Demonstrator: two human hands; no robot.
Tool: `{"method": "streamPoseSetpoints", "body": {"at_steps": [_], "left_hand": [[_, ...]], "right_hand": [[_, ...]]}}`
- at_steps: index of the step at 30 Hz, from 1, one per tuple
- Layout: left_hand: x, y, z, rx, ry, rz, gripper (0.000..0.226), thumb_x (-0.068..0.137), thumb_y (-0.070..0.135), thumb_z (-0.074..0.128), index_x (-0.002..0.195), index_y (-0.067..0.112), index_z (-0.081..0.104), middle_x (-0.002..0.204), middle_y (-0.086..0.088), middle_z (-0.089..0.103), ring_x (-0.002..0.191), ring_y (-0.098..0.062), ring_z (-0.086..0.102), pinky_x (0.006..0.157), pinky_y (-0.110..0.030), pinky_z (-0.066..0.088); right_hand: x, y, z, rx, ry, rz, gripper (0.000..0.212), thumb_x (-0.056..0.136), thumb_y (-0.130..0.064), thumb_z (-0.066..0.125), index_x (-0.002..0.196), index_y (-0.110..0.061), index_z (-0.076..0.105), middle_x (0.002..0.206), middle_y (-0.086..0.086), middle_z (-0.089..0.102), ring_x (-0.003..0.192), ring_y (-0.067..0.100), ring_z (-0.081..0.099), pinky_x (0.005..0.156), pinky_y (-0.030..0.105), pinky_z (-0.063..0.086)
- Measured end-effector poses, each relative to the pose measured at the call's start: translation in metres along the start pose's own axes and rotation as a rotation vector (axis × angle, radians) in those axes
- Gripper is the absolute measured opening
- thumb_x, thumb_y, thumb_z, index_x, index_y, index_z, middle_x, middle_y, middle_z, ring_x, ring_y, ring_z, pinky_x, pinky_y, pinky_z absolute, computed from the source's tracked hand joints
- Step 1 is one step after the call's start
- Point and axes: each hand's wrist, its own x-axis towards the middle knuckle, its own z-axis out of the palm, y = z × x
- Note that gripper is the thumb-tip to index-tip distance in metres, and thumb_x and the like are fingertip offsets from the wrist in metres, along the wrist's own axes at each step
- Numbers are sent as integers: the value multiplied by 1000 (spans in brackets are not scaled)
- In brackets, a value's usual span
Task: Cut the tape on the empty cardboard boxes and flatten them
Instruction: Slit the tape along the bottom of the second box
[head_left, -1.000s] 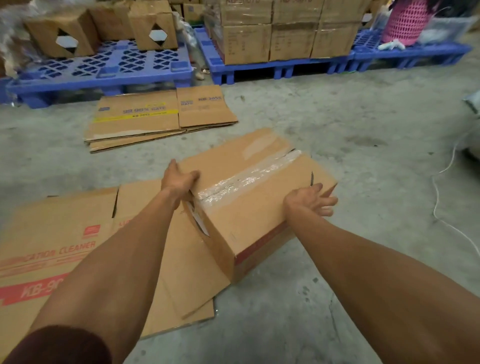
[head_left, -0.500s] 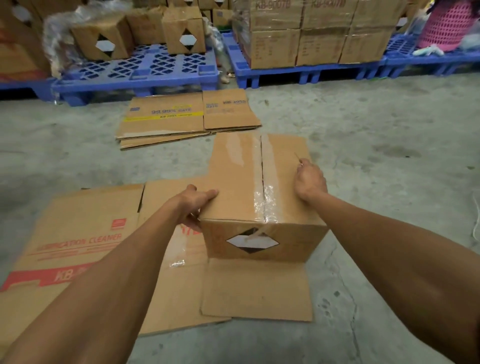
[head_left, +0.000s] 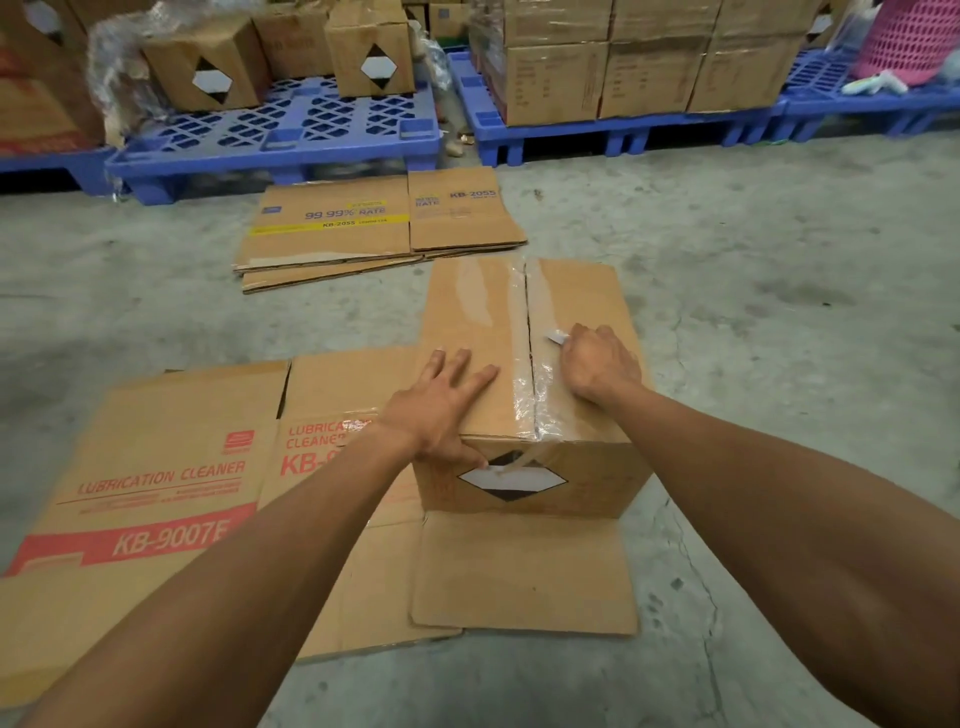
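A brown cardboard box stands on the concrete floor, its top seam sealed with clear tape. One flap lies open on the floor toward me. My left hand presses flat on the box top left of the seam, thumb over the near edge. My right hand is curled round a small blade, whose tip points at the taped seam about halfway along it.
A flattened "Lubrication Cleaner" box lies to the left, partly under the standing box. Another flattened stack lies beyond. Blue pallets with stacked cartons line the back. A pink basket sits far right.
The box has been turned so its seam runs away from me. My left hand moved from the box's side onto its top. My right hand shifted to the seam with the blade.
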Motion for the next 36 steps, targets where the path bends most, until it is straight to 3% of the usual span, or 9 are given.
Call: {"method": "streamPoseSetpoints", "body": {"at_steps": [6, 10, 12, 17, 28, 36], "left_hand": [[18, 46, 9, -42, 119, -118, 100, 81, 74, 53, 156, 34, 0, 164, -13, -2, 150, -37, 0, 112, -55, 28], [47, 83, 7, -71, 116, -51, 64, 98, 60, 34, 153, 47, 5, 162, -22, -1, 147, -47, -2, 114, -58, 25], [58, 92, 7, -65, 109, -45, 56, 101, 55, 28, 152, 50, 6, 162, -22, -1, 146, -49, -3, 114, -59, 25], [66, 97, 4, -77, 109, -71, 55, 101, 51, 32, 152, 50, 10, 161, -22, 1, 145, -51, -3, 113, -61, 26], [64, 98, 4, -60, 114, -75, 52, 102, 50, 28, 152, 49, 11, 161, -22, 1, 146, -50, -3, 112, -61, 27], [64, 99, -2, -73, 80, -90, 53, 102, 51, 27, 152, 48, 9, 162, -20, -3, 146, -48, -6, 114, -60, 24]], "right_hand": [[5, 6, -13, 131, 103, 30, 25, 97, -35, 57, 121, -30, 66, 119, 4, 67, 102, 26, 60, 73, 30, 41], [0, 22, -16, 47, 202, 34, 22, 95, -22, 57, 113, -33, 65, 113, 5, 68, 101, 29, 63, 71, 31, 42], [-1, 32, -17, 20, 248, 31, 23, 95, -16, 55, 110, -30, 66, 110, 6, 67, 99, 30, 63, 71, 31, 41], [1, 50, -22, -22, 286, 32, 27, 94, -13, 54, 111, -30, 68, 114, 5, 63, 103, 31, 61, 73, 33, 37], [7, 42, -20, -125, 236, -58, 28, 88, 0, 53, 99, -17, 72, 101, 9, 66, 92, 32, 63, 69, 32, 38], [-28, 62, -22, -103, 242, -35, 20, 92, -9, 55, 98, -18, 72, 98, 7, 64, 82, 28, 59, 66, 32, 40]]}}
